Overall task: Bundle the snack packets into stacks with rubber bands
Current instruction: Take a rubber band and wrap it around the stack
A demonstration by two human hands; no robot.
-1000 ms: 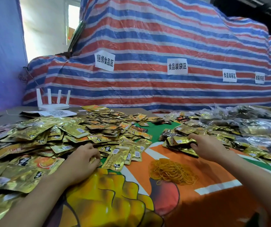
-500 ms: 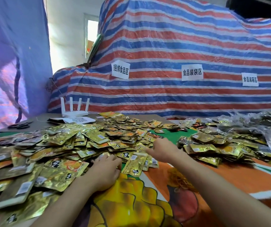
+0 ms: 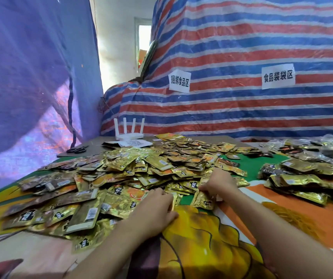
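Observation:
A big loose heap of gold snack packets (image 3: 121, 174) covers the left and middle of the table. My left hand (image 3: 155, 208) lies at the heap's near edge, its fingers curled on a gold packet (image 3: 174, 199). Just right of it, my right hand (image 3: 218, 184) pinches a few packets (image 3: 202, 200) at the heap's front edge. A blurred pile of yellow rubber bands (image 3: 282, 214) sits on the orange cloth to the right of my right forearm. More packets lie piled at the right (image 3: 306, 182).
A white router (image 3: 128, 133), a printed sheet (image 3: 135, 142) and black scissors (image 3: 77, 150) lie at the table's far left corner. A striped tarp (image 3: 242, 109) with paper labels rises behind the table. A purple sheet (image 3: 30, 87) hangs on the left.
My right hand left the right-hand pile and crossed left to the big heap, where it now pinches packets. The view swung left. My left hand stayed at the heap's edge.

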